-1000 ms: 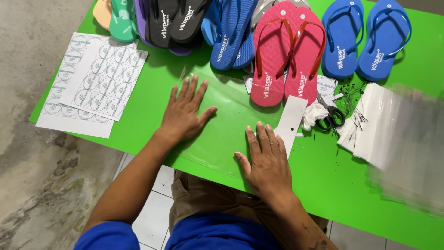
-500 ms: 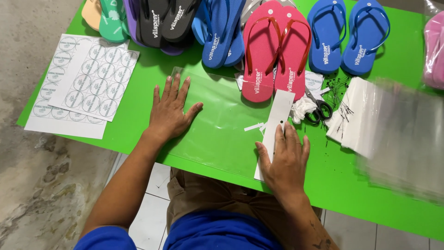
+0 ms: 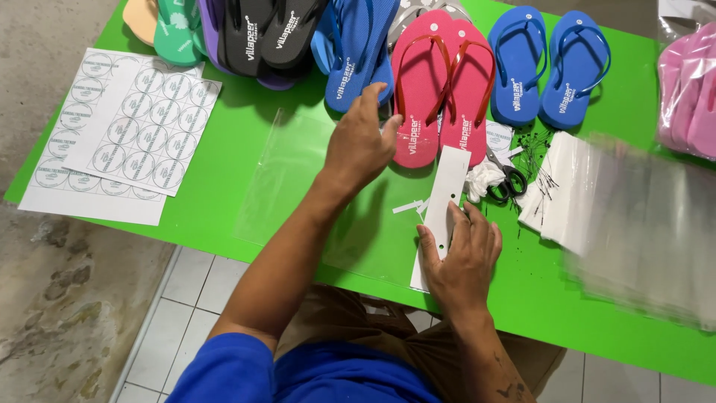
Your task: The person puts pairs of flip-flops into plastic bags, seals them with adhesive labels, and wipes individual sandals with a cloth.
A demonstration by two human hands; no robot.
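Note:
My left hand point(image 3: 361, 142) hovers with fingers apart just left of a pair of pink flip-flops point(image 3: 444, 82) on the green table point(image 3: 246, 119), holding nothing. My right hand point(image 3: 462, 257) lies flat on the lower end of a long white card strip point(image 3: 446, 190) with punched holes. A clear plastic bag point(image 3: 298, 186) lies flat on the table beneath and between my arms.
Black, purple, green and blue flip-flops point(image 3: 358, 52) line the far edge, with another blue pair point(image 3: 548, 63) at right. White sheets of round stickers point(image 3: 127, 123) lie at left. Scissors point(image 3: 507, 179), a stack of clear bags point(image 3: 634, 216) and bagged pink flip-flops point(image 3: 690, 93) sit right.
My left hand lifted off the plastic bag and moved up and right toward the pink flip-flops. My right hand slid right onto the white card strip.

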